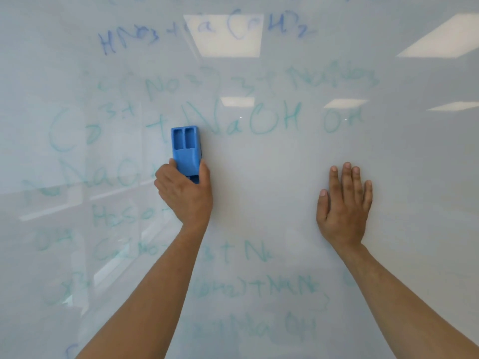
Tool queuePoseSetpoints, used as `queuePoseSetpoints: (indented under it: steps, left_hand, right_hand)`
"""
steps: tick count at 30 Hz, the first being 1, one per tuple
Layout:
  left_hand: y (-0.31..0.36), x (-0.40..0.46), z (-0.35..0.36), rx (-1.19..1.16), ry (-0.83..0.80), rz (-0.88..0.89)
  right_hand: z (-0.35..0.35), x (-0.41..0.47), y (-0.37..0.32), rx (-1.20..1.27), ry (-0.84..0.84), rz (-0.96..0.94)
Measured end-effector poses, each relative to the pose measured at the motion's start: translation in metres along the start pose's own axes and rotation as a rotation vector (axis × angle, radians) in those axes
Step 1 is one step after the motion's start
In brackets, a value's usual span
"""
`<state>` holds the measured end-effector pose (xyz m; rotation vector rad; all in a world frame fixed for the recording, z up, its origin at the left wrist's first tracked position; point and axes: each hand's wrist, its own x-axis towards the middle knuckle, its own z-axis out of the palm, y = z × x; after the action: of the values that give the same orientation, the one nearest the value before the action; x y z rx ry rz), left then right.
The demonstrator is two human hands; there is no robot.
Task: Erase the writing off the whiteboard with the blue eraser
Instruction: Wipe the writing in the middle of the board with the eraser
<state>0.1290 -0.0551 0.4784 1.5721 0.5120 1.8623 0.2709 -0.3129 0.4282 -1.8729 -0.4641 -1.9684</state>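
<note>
Blue plastic is what your left hand [184, 195] grips: the blue eraser [186, 151] stands upright against the whiteboard [259, 156], with your thumb curled on its right edge and your fingers wrapped round its left edge, clamping its lower end. Most of the eraser sticks out of the hand toward 12 o'clock, its two recessed pockets at the top. Its upper right corner touches the first stroke of the teal "NaOH" line [248, 120], which runs off toward 3 o'clock from the eraser.

Your right hand [344, 206] lies flat on the board, well apart from the eraser at about 4 o'clock from it, fingers straight and close together, pointing to 12 o'clock, holding nothing. The stretch of board between your two hands looks wiped.

Faint teal writing [75, 130] sits at 9 o'clock from the eraser, and more faded lines [116, 218] run at 7 o'clock beside your left forearm and on below both arms. At 12 o'clock, near the top of the board, a darker blue formula [129, 40] is smeared. Bright ceiling light reflections [225, 35] lie across the glossy surface and wash out part of that formula.
</note>
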Motion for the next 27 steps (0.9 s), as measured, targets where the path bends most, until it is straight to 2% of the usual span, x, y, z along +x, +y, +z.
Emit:
queuePoseSetpoints:
  steps: [3, 9, 11, 12, 15, 22, 25, 27]
  left_hand:
    - [0.007, -0.007, 0.001, 0.035, -0.047, 0.163]
    - [0.025, -0.063, 0.02, 0.152, -0.292, 0.771]
    - [0.023, -0.075, 0.021, 0.202, -0.32, 0.876]
    - [0.019, -0.075, 0.02, 0.207, -0.315, 0.875]
    - [0.001, -0.056, 0.009, 0.17, -0.253, 0.724]
    - [-0.069, 0.013, -0.039, 0.09, -0.036, 0.109]
    - [-0.095, 0.024, -0.057, 0.07, 0.022, -0.114]
    - [-0.103, 0.026, -0.062, 0.074, 0.027, -0.132]
  right_hand:
    - [0.001, -0.002, -0.001, -0.01, 0.01, -0.002]
    - [-0.001, -0.001, -0.002, 0.002, -0.008, 0.003]
    - [-0.001, -0.001, -0.001, 0.014, -0.008, 0.014]
    - [-0.001, 0.0, -0.001, 0.018, -0.007, 0.017]
    - [-0.003, 0.001, 0.0, 0.036, -0.017, 0.023]
    - [-0.004, 0.006, -0.009, 0.077, 0.046, 0.076]
    - [0.002, 0.015, -0.037, 0.106, 0.103, -0.039]
    - [0.008, 0.022, -0.074, 0.165, 0.122, -0.161]
